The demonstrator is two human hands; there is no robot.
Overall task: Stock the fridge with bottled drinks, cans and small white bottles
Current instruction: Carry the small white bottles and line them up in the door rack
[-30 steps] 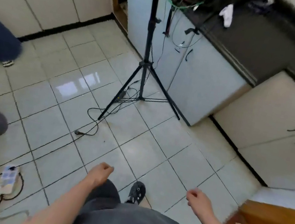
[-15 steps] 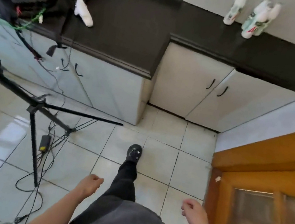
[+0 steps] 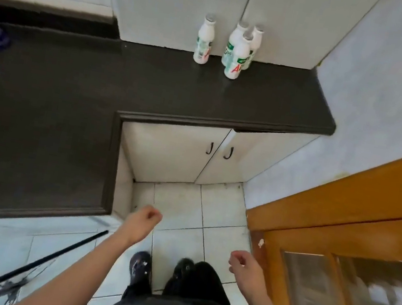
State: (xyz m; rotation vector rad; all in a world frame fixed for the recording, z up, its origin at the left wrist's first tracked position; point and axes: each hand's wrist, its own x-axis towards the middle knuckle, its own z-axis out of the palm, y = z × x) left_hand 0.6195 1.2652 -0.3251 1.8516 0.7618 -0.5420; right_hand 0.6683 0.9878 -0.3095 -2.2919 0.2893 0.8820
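A person stands facing a corner of dark counter (image 3: 153, 83), toes pointing at twelve o'clock, where four small white bottles (image 3: 237, 60) wait upright at the counter's back edge, against the pale cupboard front. One bottle (image 3: 204, 42) stands alone at about eleven o'clock. The other three huddle just beside it, touching or nearly so, probably parked there together for easy collection. Both hands are empty. The left hand (image 3: 141, 225) is loosely curled at ten o'clock from the shoes, and the right hand (image 3: 246, 266) hangs relaxed at two o'clock, fingers lightly bent and grasping nothing. They seem to be held low and free for a reach towards the bottles. A wooden door (image 3: 341, 229) closes off the three o'clock side, and a tripod leg (image 3: 43, 259) slants across the tiles at eight o'clock. The fridge is out of view, and no cans or larger drinks can be seen.
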